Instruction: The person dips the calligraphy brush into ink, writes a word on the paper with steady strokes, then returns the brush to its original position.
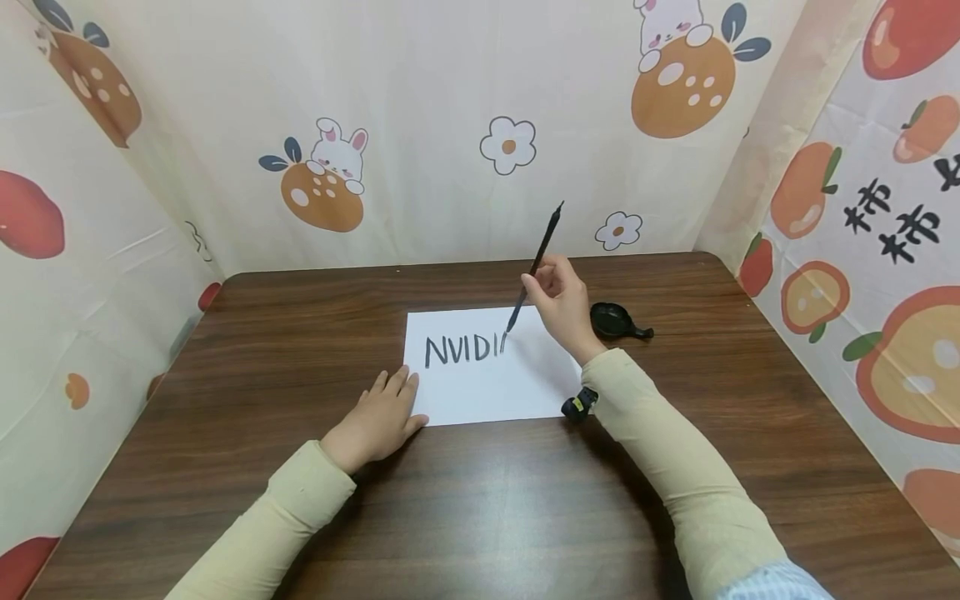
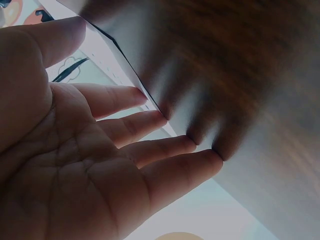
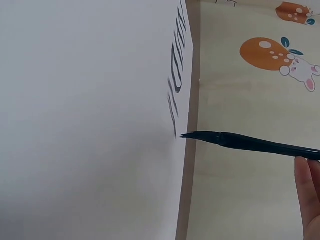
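Note:
A white sheet of paper [image 1: 487,396] lies on the table, with dark letters NVIDI and a further slanted stroke [image 1: 503,342] painted across it. My right hand [image 1: 561,304] pinches a dark writing brush [image 1: 546,237] by its handle, above the upper right part of the sheet. In the right wrist view the tip of the brush [image 3: 250,143] is close to the last stroke; whether it touches the paper I cannot tell. My left hand [image 1: 377,422] rests with fingers spread on the sheet's left edge. The left wrist view shows its palm and straight fingers [image 2: 180,172].
A small black dish with a short handle [image 1: 611,320] stands right of the paper, beside my right hand. The brown wooden table [image 1: 300,333] is bordered by printed fabric curtains [image 1: 435,183] at the back and sides. A black wrist camera [image 1: 577,406] hangs over the sheet's lower right corner.

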Demonstrator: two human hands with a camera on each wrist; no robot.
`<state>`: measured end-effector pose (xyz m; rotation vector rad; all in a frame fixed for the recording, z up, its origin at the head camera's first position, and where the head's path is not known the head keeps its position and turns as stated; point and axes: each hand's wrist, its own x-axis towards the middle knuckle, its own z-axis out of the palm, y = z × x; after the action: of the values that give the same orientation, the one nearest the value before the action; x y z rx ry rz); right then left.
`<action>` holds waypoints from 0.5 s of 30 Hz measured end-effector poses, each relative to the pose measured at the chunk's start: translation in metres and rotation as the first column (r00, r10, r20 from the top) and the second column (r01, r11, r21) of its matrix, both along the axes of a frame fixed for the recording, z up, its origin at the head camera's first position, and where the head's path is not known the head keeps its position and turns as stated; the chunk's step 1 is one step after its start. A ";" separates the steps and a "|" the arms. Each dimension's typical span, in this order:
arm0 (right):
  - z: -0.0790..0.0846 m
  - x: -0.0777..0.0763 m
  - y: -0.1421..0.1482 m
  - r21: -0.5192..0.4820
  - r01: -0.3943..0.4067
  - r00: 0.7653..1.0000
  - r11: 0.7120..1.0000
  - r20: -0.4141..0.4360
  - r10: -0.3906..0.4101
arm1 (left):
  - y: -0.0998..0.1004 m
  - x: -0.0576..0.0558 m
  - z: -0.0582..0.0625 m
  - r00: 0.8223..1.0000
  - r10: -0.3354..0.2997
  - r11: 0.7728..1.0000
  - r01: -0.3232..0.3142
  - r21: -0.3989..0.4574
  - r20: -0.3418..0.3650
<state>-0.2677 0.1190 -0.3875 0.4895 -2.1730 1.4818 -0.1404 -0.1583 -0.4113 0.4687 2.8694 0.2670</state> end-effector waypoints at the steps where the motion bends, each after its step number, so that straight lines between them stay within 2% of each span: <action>1: -0.001 -0.001 0.000 -0.009 0.002 1.000 1.000 0.006 -0.002 | 0.000 0.000 0.000 1.000 0.000 1.000 0.000 0.000 -0.001; 8: -0.006 -0.004 0.000 -0.028 0.011 0.999 1.000 0.045 -0.009 | 0.001 0.000 0.000 1.000 -0.001 1.000 0.001 0.000 -0.005; 15: -0.007 -0.002 0.002 -0.023 0.004 0.999 1.000 0.036 -0.003 | 0.001 0.000 0.000 1.000 -0.002 1.000 0.002 -0.005 -0.009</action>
<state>-0.2696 0.1215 -0.3943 0.4539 -2.1802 1.5232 -0.1400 -0.1571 -0.4114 0.4736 2.8774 0.2577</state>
